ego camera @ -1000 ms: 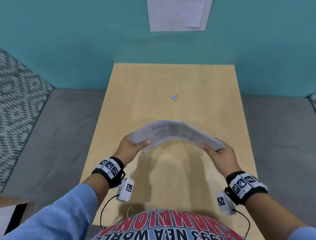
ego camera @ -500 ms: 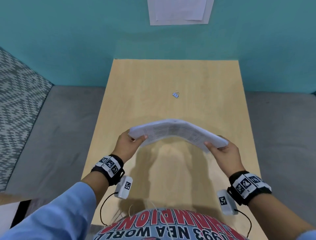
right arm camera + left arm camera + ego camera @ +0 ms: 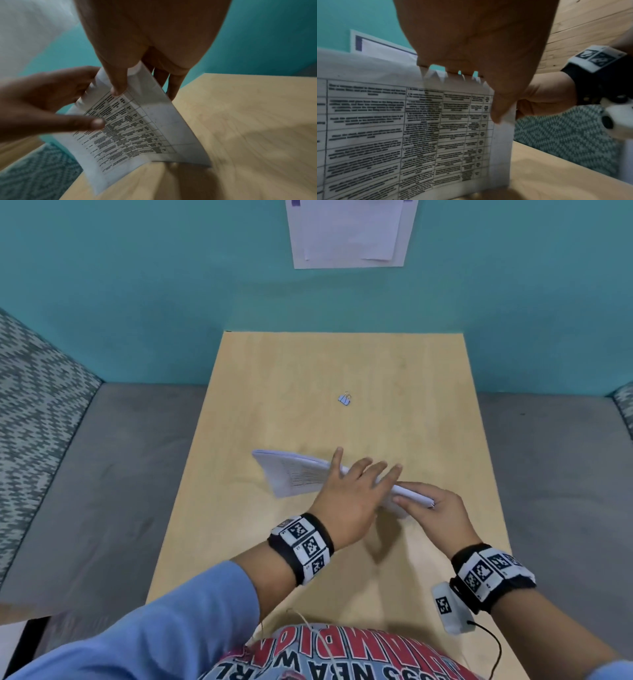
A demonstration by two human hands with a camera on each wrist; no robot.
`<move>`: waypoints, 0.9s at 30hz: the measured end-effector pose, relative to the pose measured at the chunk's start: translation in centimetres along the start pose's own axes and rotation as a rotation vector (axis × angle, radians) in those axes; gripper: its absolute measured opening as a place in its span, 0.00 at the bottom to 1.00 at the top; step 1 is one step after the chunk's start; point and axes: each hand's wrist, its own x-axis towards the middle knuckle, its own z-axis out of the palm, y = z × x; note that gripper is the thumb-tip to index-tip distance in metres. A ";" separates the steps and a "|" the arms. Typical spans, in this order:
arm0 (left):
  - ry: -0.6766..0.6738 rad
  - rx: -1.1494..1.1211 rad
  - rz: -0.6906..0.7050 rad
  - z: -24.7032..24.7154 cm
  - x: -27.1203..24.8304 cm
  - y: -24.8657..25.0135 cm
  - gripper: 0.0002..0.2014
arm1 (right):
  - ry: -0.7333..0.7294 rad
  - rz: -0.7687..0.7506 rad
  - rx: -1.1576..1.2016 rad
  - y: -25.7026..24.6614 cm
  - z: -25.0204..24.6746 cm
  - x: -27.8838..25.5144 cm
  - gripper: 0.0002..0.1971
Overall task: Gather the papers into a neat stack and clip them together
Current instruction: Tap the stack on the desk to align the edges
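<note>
- Two hands share one load in the head view: the right hand pinches the right end of the papers, and the left hand lies over their top edge with fingers straight and spread
- Standing on edge above the tabletop, the sheets lean; if the flat left hand presses unevenly, I judge they could fan out or buckle at the unheld left end
- Further back, the binder clip lies well apart from the papers with bare wood around it, so a reach there looks unobstructed; letting go with one hand to fetch it is what could spill the stack
- Room is tighter at the sides, where the tabletop ends and grey upholstery begins; a loose sheet could slide off there

- Left wrist view: the left hand sits on the top edge of the papers, small corners poking up unevenly beside it, so the edges are not yet flush and clipping now would lock that in
- Their lower edge meets the tabletop, near its side edge

- Right wrist view: the right hand's thumb and fingers clamp the papers between them, and a bottom corner touches the tabletop; a hard tap could crumple that corner
</note>
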 end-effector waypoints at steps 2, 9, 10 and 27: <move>0.030 0.016 -0.031 0.0 0.5 -0.7 0.37 | 0.007 -0.023 -0.084 0.4 -0.2 0.0 0.12; -0.347 0.051 -0.272 -2.2 -0.6 -10.0 0.07 | -0.010 0.035 -0.057 0.1 -1.1 -0.7 0.11; -0.380 0.050 -0.302 -2.5 -1.1 -11.3 0.10 | -0.021 0.043 -0.049 0.0 -1.2 -0.8 0.11; -0.491 0.281 -0.126 -10.5 -4.5 -7.5 0.20 | -0.273 -0.379 -1.019 -9.8 4.8 -1.8 0.40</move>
